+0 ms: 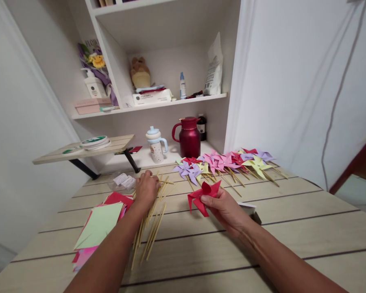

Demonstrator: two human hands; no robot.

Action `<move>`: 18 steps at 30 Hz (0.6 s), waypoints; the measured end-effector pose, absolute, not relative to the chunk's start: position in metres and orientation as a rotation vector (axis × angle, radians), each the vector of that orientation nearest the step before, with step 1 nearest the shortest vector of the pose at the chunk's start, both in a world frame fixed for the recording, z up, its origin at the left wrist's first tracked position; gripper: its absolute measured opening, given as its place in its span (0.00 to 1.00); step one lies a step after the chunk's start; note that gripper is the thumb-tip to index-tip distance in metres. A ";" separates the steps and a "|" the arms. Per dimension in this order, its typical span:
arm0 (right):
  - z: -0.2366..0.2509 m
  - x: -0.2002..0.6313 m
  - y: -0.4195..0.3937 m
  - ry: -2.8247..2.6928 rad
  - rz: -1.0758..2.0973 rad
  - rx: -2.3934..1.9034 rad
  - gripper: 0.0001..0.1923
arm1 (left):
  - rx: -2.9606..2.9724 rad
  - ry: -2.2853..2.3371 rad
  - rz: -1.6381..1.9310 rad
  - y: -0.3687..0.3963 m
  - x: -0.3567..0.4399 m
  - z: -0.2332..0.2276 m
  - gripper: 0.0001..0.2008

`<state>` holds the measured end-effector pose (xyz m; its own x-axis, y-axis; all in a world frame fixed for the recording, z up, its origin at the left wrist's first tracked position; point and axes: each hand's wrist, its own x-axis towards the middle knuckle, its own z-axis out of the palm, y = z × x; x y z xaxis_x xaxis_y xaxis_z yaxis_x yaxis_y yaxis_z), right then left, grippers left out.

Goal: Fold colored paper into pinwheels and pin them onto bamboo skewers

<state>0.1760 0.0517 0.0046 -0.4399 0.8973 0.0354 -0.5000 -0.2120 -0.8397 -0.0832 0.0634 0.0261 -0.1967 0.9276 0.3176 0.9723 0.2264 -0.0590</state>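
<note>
Between the thumb and fingers of my right hand (224, 209) is a red paper pinwheel (198, 199), held above the table with no stick seen on it. My left hand (147, 189) rests on a loose pile of thin wooden sticks (154, 219), its fingers curled down at their far end. Those fingertips are hidden, so whatever they grip does not show. Left of the sticks lies a stack of coloured paper sheets (100, 224), pale green on top. Finished pinwheels on sticks (219, 162), in pink, purple, yellow and red, lie along the table's back right.
A clear plastic bag (124, 181) with small white packets lies beyond the paper. A small open box (250, 211) sits partly behind my right wrist. At the back stand a lidded cup (155, 147) and a dark red jug (189, 138). A raised wooden stand (88, 151) juts in at left.
</note>
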 end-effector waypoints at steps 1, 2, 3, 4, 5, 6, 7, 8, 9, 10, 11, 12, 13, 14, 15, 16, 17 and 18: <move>0.005 0.176 0.051 -1.019 1.817 -0.591 0.14 | -1.796 -2.205 -0.229 0.065 -0.082 0.026 0.12; 0.007 0.176 0.051 -1.023 1.820 -0.596 0.14 | -1.808 -2.189 -0.237 0.067 -0.082 0.026 0.12; 0.008 0.176 0.051 -1.026 1.821 -0.600 0.15 | -1.816 -2.170 -0.247 0.070 -0.082 0.026 0.14; 0.009 0.175 0.051 -1.026 1.818 -0.602 0.15 | -1.827 -2.147 -0.257 0.074 -0.083 0.026 0.15; 0.010 0.175 0.051 -1.021 1.811 -0.603 0.15 | -1.844 -2.121 -0.263 0.079 -0.083 0.026 0.17; 0.011 0.176 0.052 -1.011 1.800 -0.598 0.15 | -1.874 -2.095 -0.261 0.085 -0.085 0.026 0.18; 0.012 0.176 0.053 -0.995 1.786 -0.588 0.16 | -1.911 -2.072 -0.251 0.092 -0.087 0.025 0.18; 0.013 0.177 0.054 -0.976 1.774 -0.576 0.16 | -1.950 -2.053 -0.236 0.100 -0.089 0.024 0.17; 0.014 0.179 0.055 -0.949 1.760 -0.561 0.17 | -1.989 -2.037 -0.214 0.107 -0.091 0.022 0.16; 0.015 0.181 0.057 -0.919 1.749 -0.547 0.17 | -2.018 -2.029 -0.190 0.115 -0.093 0.020 0.15; 0.017 0.184 0.059 -0.892 1.743 -0.533 0.17 | -2.038 -2.024 -0.166 0.122 -0.095 0.017 0.13; 0.018 0.187 0.060 -0.867 1.741 -0.523 0.17 | -2.051 -2.020 -0.144 0.128 -0.097 0.015 0.12; 0.021 0.190 0.062 -0.842 1.741 -0.514 0.17 | -2.060 -2.007 -0.128 0.134 -0.099 0.013 0.14; 0.023 0.193 0.063 -0.815 1.737 -0.504 0.17 | -2.067 -1.986 -0.116 0.138 -0.100 0.011 0.17; 0.026 0.196 0.063 -0.787 1.731 -0.493 0.17 | -2.073 -1.960 -0.112 0.142 -0.101 0.010 0.18; 0.028 0.198 0.063 -0.760 1.724 -0.481 0.17 | -2.083 -1.930 -0.109 0.145 -0.101 0.010 0.18; 0.031 0.200 0.063 -0.736 1.715 -0.468 0.17 | -2.097 -1.897 -0.107 0.148 -0.100 0.010 0.18; 0.034 0.201 0.062 -0.716 1.710 -0.457 0.17 | -2.117 -1.862 -0.104 0.150 -0.099 0.010 0.18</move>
<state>0.2006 0.0620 0.0336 -0.2554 0.9644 0.0681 -0.7255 -0.1446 -0.6729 -0.0990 0.1503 0.0104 0.1485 0.9535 0.2623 0.9768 -0.1001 -0.1891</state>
